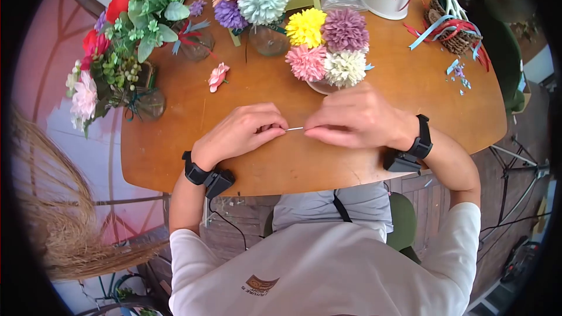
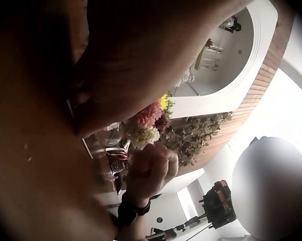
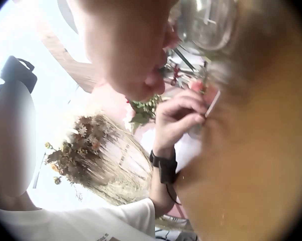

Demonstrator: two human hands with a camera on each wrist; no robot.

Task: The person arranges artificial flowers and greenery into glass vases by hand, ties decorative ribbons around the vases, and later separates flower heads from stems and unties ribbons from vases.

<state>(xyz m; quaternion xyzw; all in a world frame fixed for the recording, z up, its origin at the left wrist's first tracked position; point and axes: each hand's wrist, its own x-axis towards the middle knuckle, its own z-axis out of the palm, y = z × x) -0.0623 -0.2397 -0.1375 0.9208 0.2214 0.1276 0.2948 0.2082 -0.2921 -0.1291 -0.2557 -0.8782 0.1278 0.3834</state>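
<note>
A thin, pale, straight stick (image 1: 294, 129) shows between my two hands over the front of the table. My left hand (image 1: 244, 129) pinches it between thumb and curled fingers, and one end juts out toward the right. A short piece of the stick (image 2: 87, 148) also shows past the fingertips in the left wrist view. My right hand (image 1: 363, 118) has curled fingers, with its thumb tip over the stick's far end in the head view. Both wrist views show that right hand higher and apart from the stick; I cannot tell whether it pinches anything.
Beyond my right hand stands a pot of pompom flowers (image 1: 326, 47). Glass vases of flowers (image 1: 151, 103) line the left and back. A loose pink flower (image 1: 218, 77) lies on the wooden table (image 1: 263, 169). Wicker basket (image 1: 459, 38), ribbons and blue scraps (image 1: 459, 76) sit right.
</note>
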